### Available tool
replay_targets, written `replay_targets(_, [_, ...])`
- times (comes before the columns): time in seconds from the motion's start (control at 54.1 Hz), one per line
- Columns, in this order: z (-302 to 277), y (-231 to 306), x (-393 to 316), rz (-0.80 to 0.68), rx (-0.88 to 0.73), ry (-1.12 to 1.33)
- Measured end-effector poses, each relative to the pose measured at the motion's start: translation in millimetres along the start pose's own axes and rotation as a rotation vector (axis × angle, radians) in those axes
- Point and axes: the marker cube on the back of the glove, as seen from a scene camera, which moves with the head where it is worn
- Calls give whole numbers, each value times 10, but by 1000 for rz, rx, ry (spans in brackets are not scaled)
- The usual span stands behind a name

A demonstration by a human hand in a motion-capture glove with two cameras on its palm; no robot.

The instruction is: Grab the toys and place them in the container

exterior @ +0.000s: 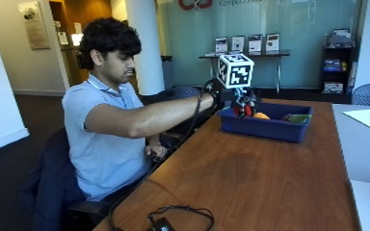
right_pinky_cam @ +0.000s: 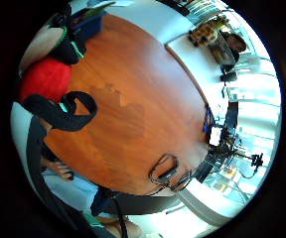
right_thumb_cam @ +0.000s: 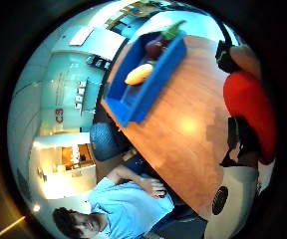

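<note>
We see the person sitting at the table with the right arm (exterior: 146,118) stretched forward and raised, the forearm almost level. The right hand (exterior: 231,99) in its black glove is held up in the air at the end of this arm, and its fingers (exterior: 244,107) point downward and are curled around something red. The other hand (exterior: 157,151) is bare and rests low, close to the body, with the fingers relaxed.
</note>
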Motion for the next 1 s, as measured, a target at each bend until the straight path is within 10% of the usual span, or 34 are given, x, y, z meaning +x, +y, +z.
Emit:
replay_targets(0.518, [-140, -1001, -1787, -242, -112, -101])
replay_targets(0.999, [-349, -709, -1271, -154, -68, 22])
